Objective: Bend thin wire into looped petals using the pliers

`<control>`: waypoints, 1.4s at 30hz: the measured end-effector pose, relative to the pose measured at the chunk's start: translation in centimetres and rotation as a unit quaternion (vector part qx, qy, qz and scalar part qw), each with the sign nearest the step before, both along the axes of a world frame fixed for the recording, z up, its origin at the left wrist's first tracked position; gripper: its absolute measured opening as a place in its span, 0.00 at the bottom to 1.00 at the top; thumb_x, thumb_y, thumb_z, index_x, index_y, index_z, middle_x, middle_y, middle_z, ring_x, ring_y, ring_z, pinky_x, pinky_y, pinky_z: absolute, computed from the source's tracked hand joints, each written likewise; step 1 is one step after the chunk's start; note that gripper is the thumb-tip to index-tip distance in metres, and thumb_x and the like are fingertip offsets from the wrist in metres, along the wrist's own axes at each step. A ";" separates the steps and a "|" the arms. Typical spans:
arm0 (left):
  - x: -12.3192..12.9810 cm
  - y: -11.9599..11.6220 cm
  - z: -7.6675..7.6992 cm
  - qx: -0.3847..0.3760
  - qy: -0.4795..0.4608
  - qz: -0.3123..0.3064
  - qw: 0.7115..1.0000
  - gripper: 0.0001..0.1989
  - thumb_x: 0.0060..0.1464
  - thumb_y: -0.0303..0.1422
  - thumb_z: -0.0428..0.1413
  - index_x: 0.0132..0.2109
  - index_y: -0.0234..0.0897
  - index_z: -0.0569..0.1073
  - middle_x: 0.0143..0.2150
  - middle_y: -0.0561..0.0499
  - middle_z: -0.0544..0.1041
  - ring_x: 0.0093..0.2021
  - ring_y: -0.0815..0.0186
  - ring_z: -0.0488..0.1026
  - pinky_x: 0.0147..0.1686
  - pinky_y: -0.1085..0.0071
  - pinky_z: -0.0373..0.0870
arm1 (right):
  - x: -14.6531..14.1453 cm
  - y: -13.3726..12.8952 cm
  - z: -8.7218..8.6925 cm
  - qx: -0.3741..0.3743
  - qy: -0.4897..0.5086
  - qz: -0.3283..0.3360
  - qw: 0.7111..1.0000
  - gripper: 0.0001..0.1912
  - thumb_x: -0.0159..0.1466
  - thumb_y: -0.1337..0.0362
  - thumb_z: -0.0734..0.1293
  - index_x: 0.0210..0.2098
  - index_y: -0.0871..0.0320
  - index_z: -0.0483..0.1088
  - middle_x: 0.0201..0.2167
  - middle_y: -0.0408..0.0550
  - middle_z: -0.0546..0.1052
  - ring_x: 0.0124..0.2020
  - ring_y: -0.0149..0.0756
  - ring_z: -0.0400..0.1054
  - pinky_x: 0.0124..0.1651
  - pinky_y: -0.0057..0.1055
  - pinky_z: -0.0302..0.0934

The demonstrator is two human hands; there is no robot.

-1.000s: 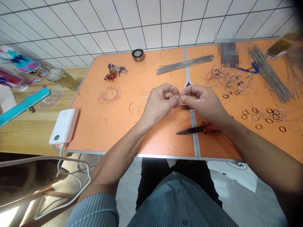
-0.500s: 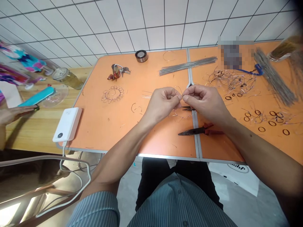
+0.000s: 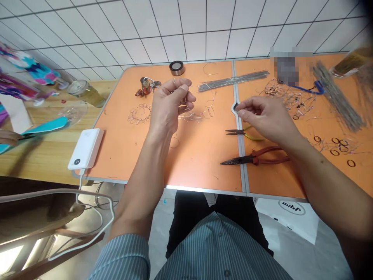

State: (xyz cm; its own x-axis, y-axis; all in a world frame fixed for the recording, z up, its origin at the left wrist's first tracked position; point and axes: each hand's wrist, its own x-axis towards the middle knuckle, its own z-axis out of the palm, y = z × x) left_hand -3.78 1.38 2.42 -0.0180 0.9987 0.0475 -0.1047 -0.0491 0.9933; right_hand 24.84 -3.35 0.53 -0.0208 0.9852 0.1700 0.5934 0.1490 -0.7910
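Observation:
My left hand [image 3: 173, 103] is raised over the table's middle, thumb and fingers closed on a thin looped wire [image 3: 211, 111]. The wire trails to the right in small loops. My right hand [image 3: 264, 116] is apart from it, thumb and forefinger pinched near the table's seam; whatever lies between the fingertips is too small to make out. Below that hand are small pliers [image 3: 236, 132] with yellow-green handles and larger red-handled pliers [image 3: 241, 160]. Partly behind my left hand lies a wire ring of loops [image 3: 136, 114].
A bundle of straight wires [image 3: 233, 80] and a tape roll [image 3: 176, 68] lie toward the wall. Tangled wire [image 3: 291, 95], dark rings [image 3: 335, 152] and another wire bundle [image 3: 339, 95] lie right. A white power bank [image 3: 86, 149] sits left, near another person's hand [image 3: 10, 137].
My hands have parted. The left moved left and up with the looped wire; the right shifted slightly right, uncovering the small pliers. The other person's hand moved left.

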 end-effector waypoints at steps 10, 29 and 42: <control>-1.6 1.7 -0.2 0.001 -0.037 0.038 0.999 0.14 0.59 0.44 0.75 0.39 0.48 0.79 0.37 0.52 0.86 0.33 0.65 0.81 0.36 0.67 0.83 | -8.2 5.1 -0.8 -0.034 -0.323 0.132 0.936 0.13 0.76 0.65 0.69 0.51 0.56 0.87 0.57 0.58 0.88 0.55 0.56 0.80 0.44 0.43 0.60; -4.1 3.3 -0.3 -0.002 -0.089 0.077 0.993 0.10 0.61 0.43 0.72 0.40 0.50 0.80 0.41 0.52 0.88 0.39 0.62 0.84 0.40 0.66 0.85 | -10.2 5.4 -2.5 0.025 -0.347 0.126 0.929 0.18 0.79 0.67 0.62 0.61 0.56 0.78 0.58 0.62 0.85 0.52 0.59 0.78 0.45 0.46 0.60; -4.9 4.1 -0.9 0.006 -0.114 0.085 0.990 0.09 0.59 0.41 0.73 0.40 0.50 0.80 0.40 0.53 0.88 0.38 0.63 0.84 0.42 0.65 0.86 | -13.6 10.6 -2.6 -0.069 -0.304 0.136 0.941 0.12 0.73 0.72 0.67 0.45 0.56 0.84 0.50 0.58 0.89 0.44 0.48 0.78 0.40 0.39 0.59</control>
